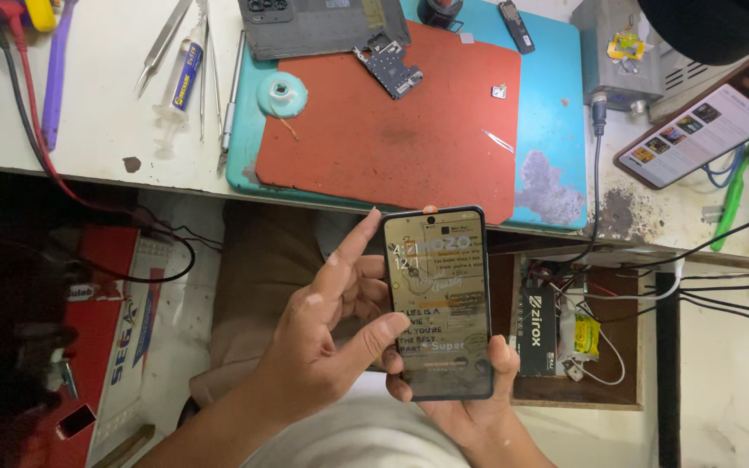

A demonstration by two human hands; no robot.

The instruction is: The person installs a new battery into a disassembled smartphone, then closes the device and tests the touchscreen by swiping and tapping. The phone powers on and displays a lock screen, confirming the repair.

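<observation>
- The smartphone [440, 303] is a slim black slab with rounded corners and a glossy glass front; its screen is lit, showing pale text over a brownish picture, with glare across it.
- It is held upright below the bench edge, above the person's lap.
- The right hand [470, 394] cradles it from beneath, fingers wrapped around both long edges.
- The left hand [327, 334] lies against the phone's left edge, its fingers spread apart, thumb tip resting on the glass and forefinger raised beside the top corner.
- On the bench above lies a worn red rubber mat [392, 130] on a turquoise one [556, 113], scuffed and stained.
- On the mat lie a small dark circuit board [389, 66] and a grey phone back cover [322, 26].
- Steel tweezers [162, 43] and a clear plastic syringe [179, 82] lie on the white bench.
</observation>
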